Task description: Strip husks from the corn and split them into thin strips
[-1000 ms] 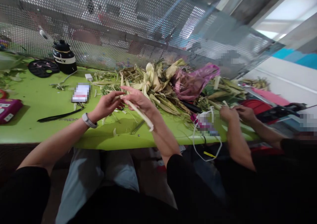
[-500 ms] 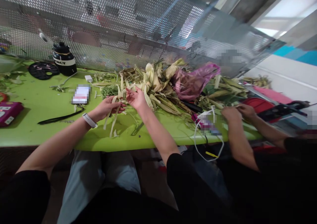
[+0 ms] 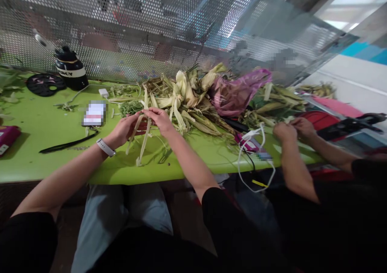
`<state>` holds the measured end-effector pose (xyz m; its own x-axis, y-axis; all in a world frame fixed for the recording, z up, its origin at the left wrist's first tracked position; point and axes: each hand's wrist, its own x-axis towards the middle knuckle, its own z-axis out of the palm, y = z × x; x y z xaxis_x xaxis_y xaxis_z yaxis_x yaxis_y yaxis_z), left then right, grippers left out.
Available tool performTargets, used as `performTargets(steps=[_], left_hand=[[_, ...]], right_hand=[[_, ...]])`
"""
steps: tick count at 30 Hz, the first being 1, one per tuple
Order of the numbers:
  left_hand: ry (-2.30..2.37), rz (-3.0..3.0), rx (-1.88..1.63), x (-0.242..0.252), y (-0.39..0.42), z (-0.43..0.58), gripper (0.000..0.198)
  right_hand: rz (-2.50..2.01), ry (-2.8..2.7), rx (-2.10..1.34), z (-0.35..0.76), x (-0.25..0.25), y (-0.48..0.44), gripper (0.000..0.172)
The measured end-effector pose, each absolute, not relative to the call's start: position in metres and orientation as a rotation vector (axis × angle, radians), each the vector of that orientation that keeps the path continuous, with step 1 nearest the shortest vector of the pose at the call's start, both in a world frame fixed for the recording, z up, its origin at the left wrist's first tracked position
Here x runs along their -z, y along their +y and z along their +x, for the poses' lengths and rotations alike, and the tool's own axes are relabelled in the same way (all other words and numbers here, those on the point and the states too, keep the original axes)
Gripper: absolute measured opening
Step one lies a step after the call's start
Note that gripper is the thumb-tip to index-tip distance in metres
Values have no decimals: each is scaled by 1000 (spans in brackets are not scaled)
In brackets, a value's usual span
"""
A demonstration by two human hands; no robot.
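Note:
Pale corn husk strips (image 3: 145, 138) hang in front of me over the green table, their lower ends dangling near its front edge. My left hand (image 3: 124, 129), with a pale watch band on its wrist, is closed on them from the left. Meeting it from the right, my right hand (image 3: 160, 119) pinches the strips near their crossing, its fingertips close to the left fingers. Just behind my hands lie green shreds (image 3: 130, 108) and a big heap of dry corn husks (image 3: 189, 94). My left fingers are partly hidden by the strips.
A phone (image 3: 94, 112) with a black strap lies left, below a dark bottle (image 3: 71, 69) and a black palette-shaped piece (image 3: 45, 84). A pink plastic bag (image 3: 232, 89) rests on the heap. White cable (image 3: 238, 166) hangs over the edge at right, near a co-worker's hands (image 3: 292, 131).
My right hand has turned and come down toward my left, from fingers raised and loosely curled to pinching the strips. The view has shifted slightly to the right.

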<state>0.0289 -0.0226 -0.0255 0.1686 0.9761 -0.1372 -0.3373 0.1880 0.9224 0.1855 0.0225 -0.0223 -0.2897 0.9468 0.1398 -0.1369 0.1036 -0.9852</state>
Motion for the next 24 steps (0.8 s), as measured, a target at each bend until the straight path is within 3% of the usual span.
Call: performTargets(steps=[5,10,16,21,24], left_hand=[[930,876,-1169,21,-24,28,17],[944,952,-1135,15,-29,31,22],[928,944,-1126,20,-27,30,12],[885,1062,-1135,21,-26,27,26],[879,1093,-1172,19,-28,29,24]], right_hand=[[-783,-1331,-1506,188,23,25,24],[-680,-1178,-1560,190,24,32,11],[-676,-1204,-1649,190,26,31,7],[-722,-1188,-1706,188,26,29,11],[-745,-1095,-1737,186,25,28,11]])
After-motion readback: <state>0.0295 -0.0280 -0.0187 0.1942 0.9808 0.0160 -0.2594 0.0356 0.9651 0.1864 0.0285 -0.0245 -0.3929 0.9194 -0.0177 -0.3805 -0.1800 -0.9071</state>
